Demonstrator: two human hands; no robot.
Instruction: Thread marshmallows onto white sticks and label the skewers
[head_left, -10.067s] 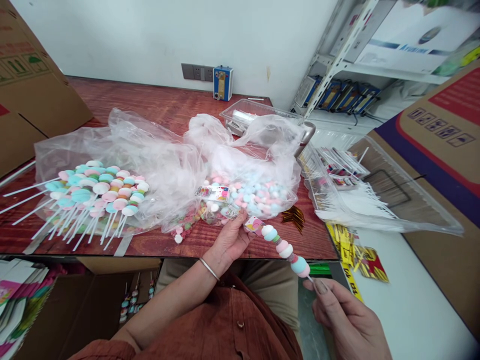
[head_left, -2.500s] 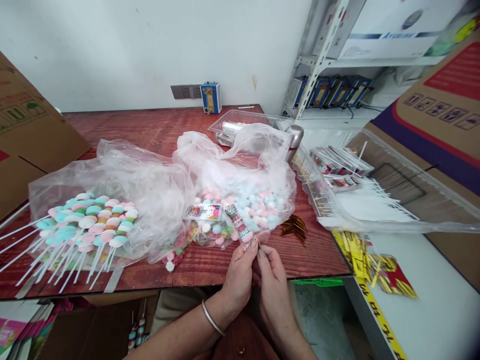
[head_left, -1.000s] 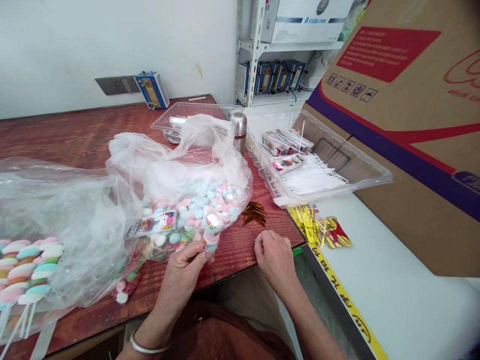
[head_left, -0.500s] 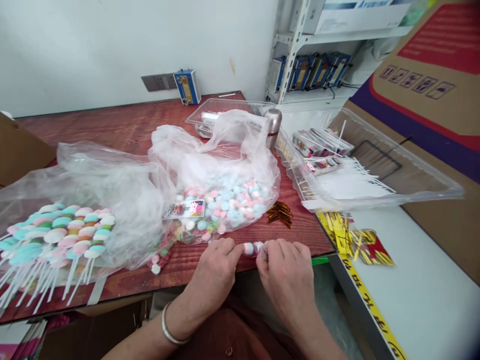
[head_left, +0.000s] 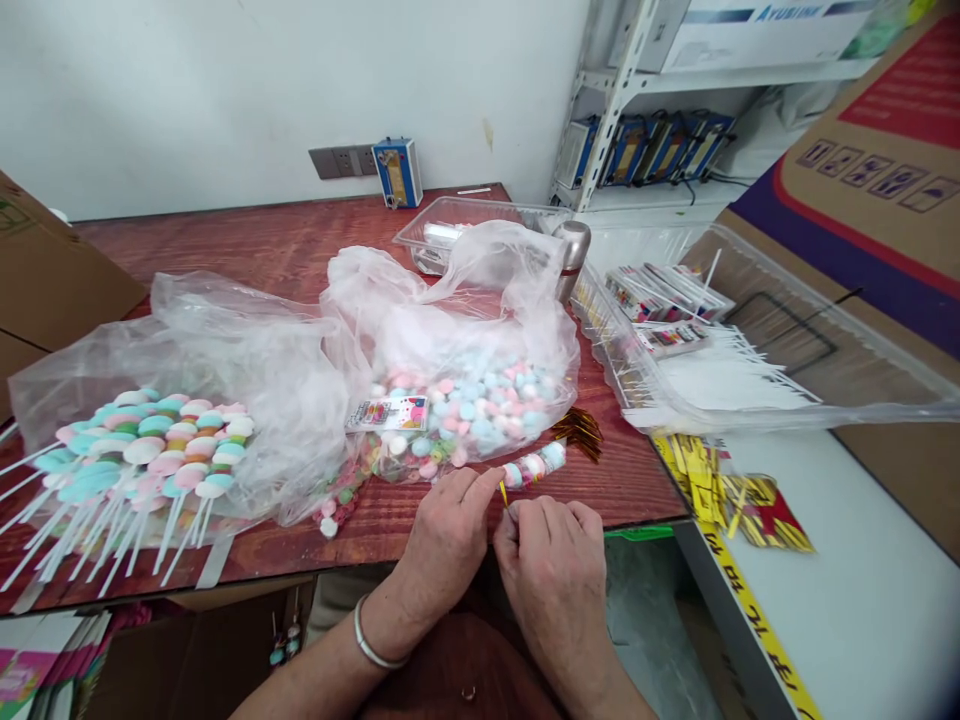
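My left hand [head_left: 448,528] is closed at the near end of a marshmallow skewer in a clear wrapper [head_left: 535,465], with pink, white and blue pieces showing. My right hand [head_left: 553,560] pinches a gold twist tie [head_left: 504,493] just beside that end. The skewer points away to the right, its far end just short of a bunch of gold twist ties [head_left: 580,432] on the table. Behind my hands lies a clear plastic bag of small marshmallows [head_left: 487,400], with a printed card [head_left: 388,413] on it.
Marshmallow lollipops [head_left: 154,445] on white sticks lie at the left in a clear bag. A plastic tray [head_left: 750,412] with white sticks and printed packs stands to the right. Nearby are a steel flask [head_left: 574,250], yellow twist-tie packs [head_left: 765,510] and a cardboard box [head_left: 885,240].
The marshmallow skewer has swung from between my hands to point away rightward. A gold twist tie now shows between my fingers. My right hand has moved closer to my left; the view shifted slightly.
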